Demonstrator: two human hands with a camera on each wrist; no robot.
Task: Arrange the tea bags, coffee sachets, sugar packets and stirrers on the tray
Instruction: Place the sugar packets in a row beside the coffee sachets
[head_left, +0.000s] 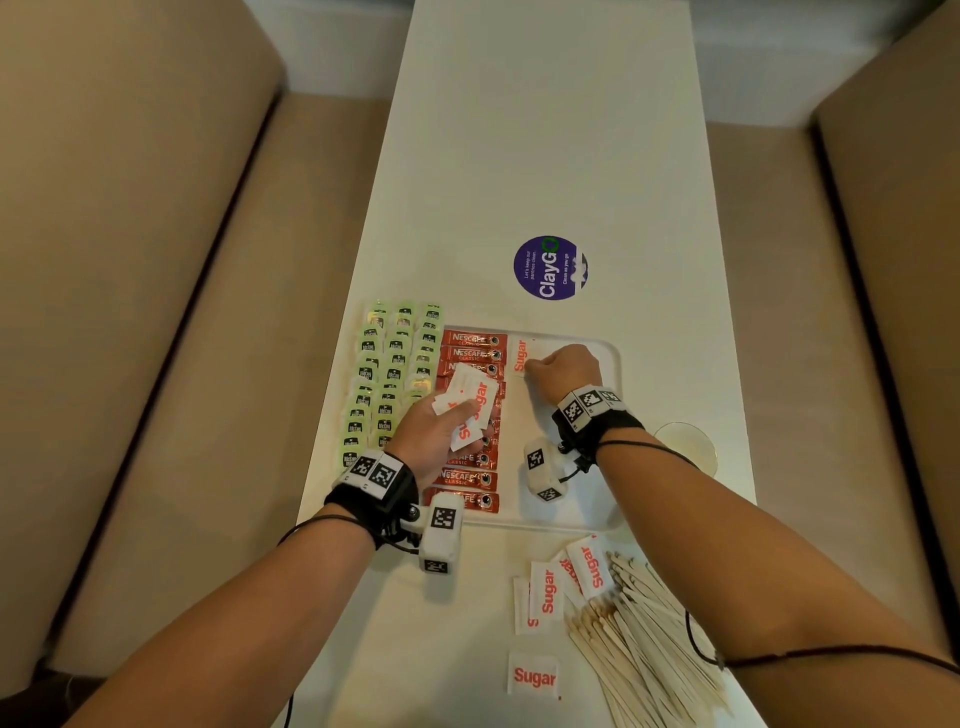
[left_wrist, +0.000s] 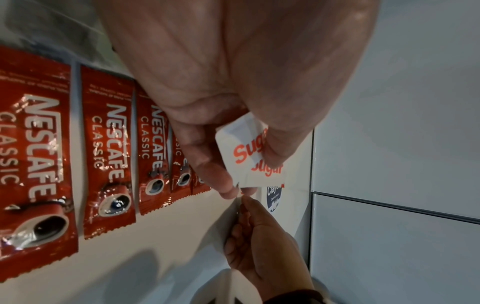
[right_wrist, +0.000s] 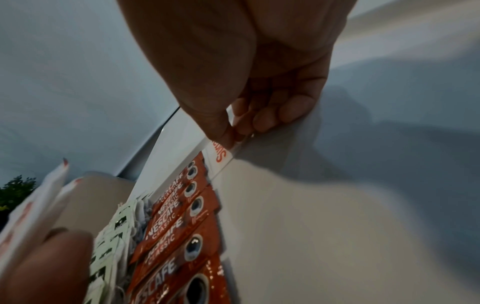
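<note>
White sugar packets (head_left: 470, 410) sit fanned in the left hand (head_left: 431, 441); the right hand (head_left: 563, 370) pinches one packet (head_left: 520, 355) onto the tray (head_left: 613, 358), mid-frame, beside coffee sachets (head_left: 470, 478).

— What are the arms doing?
— Both forearms are reaching forward, each wearing a black wrist strap. The left hand (head_left: 434, 434) is hovering palm up, its fingers (left_wrist: 207, 164) and thumb curling around a small fan of packets.
— And the other?
— The right hand (head_left: 563, 369) is reaching further out, knuckles up, its fingertips (right_wrist: 226, 139) pinching one packet's edge.
</note>
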